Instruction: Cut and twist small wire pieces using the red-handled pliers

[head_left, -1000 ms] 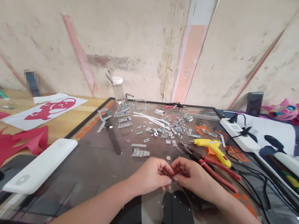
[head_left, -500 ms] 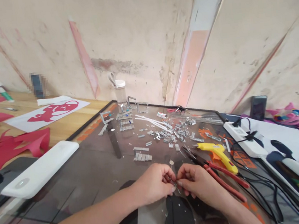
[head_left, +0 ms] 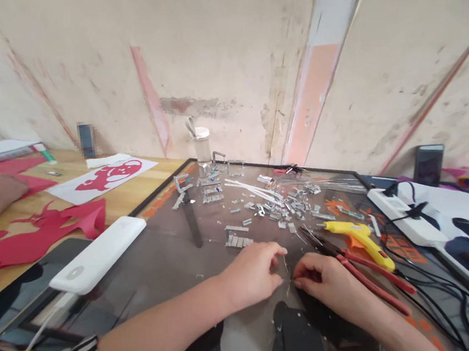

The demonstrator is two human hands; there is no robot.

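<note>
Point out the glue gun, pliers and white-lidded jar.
Glue gun (head_left: 355, 230): head view, on its yellow body.
Pliers (head_left: 381, 273): head view, on one red handle.
White-lidded jar (head_left: 202, 148): head view, on its side below the lid.

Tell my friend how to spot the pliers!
On the dark tabletop, find the person's right hand. The pliers lie just beyond it, between that hand and the yellow glue gun. Unlike the glue gun, they have two long red handles.
</note>
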